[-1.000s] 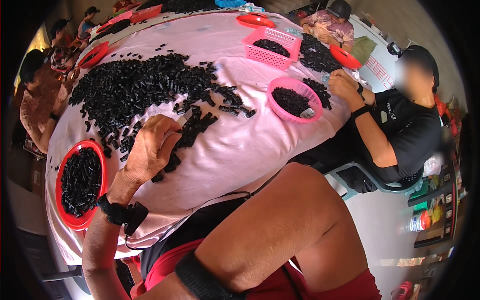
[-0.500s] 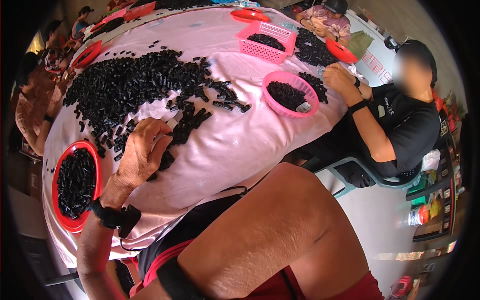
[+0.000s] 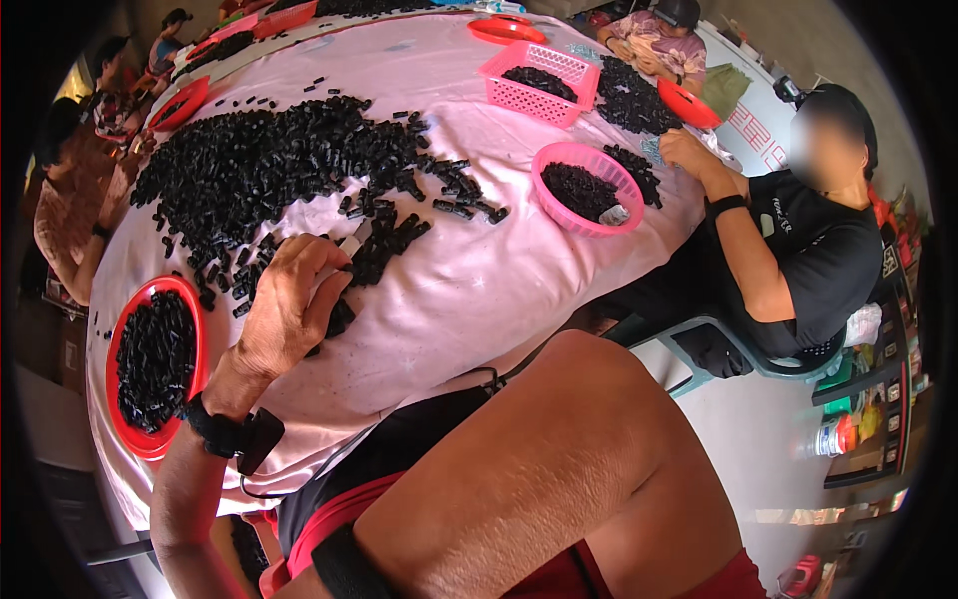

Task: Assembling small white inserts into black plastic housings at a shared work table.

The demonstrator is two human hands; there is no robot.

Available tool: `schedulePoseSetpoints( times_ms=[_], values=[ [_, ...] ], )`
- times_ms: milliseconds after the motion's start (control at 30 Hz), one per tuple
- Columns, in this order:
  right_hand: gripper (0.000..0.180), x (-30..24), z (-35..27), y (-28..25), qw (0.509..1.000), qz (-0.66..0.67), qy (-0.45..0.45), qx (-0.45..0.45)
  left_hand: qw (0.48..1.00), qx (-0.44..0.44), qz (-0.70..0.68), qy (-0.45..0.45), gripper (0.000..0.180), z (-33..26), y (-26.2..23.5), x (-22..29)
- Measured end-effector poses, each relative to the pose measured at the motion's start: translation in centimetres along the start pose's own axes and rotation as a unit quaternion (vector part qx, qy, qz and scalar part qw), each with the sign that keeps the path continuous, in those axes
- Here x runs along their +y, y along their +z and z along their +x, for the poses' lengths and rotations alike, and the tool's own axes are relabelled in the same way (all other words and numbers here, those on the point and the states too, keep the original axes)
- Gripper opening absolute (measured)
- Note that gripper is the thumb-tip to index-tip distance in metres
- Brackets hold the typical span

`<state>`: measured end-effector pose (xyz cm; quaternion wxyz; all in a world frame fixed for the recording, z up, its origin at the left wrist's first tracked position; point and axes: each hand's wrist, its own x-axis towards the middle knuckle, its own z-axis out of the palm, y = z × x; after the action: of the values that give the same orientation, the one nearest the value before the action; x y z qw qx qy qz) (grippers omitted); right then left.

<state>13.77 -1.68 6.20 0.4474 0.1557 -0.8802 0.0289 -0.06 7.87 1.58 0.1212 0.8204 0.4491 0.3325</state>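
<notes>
My left hand [image 3: 289,299] reaches over the near edge of a pile of small black cylindrical pieces [image 3: 249,170] on a pink cloth. Its thumb and forefinger are pinched together, and what lies between the tips is too small and dark to make out. Just beyond them shows a small whitish patch [image 3: 350,245]. A black band with a block-shaped device [image 3: 259,439] is on my left wrist. My right arm [image 3: 529,459] is bent across the lower part of the view, with a black band at its wrist; the right hand lies beyond the lower edge.
A red oval basin [image 3: 203,364] full of black pieces stands left of my forearm. Across the cloth are a pink round basket [image 3: 589,230] and a pink rectangular basket [image 3: 529,115]. A co-worker in black [image 3: 798,260] sits at the right; other people sit around the table.
The whole view has shifted slightly, carrying the table things a little to the right. My left hand keeps its pinch over the same spot. The co-worker's hand at the right has lowered slightly.
</notes>
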Motion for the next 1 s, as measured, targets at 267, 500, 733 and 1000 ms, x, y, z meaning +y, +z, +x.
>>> schedulePoseSetpoints(
  times_ms=[267, 500, 733, 1000],
  values=[
    [0.017, -0.1, 0.9, 0.0, 0.999, 0.049, 0.011, 0.014, 1.000, -0.005, 0.012, 0.010, 0.013, -1.0, 0.4, -0.8],
    [0.017, -0.2, 0.9, -0.4, 0.995, 0.081, 0.037, 0.034, 1.000, 0.017, -0.011, 0.024, 0.014, 0.4, 0.7, -0.2],
    [0.018, -0.4, 1.1, -0.8, 0.990, 0.117, 0.058, 0.046, 1.000, -0.010, 0.008, 0.022, 0.014, -0.2, 1.1, -0.5],
    [0.019, -0.6, 1.3, -1.2, 0.982, 0.159, 0.081, 0.060, 0.999, 0.018, 0.026, 0.023, 0.013, -0.8, 0.9, -0.6]
  ],
)
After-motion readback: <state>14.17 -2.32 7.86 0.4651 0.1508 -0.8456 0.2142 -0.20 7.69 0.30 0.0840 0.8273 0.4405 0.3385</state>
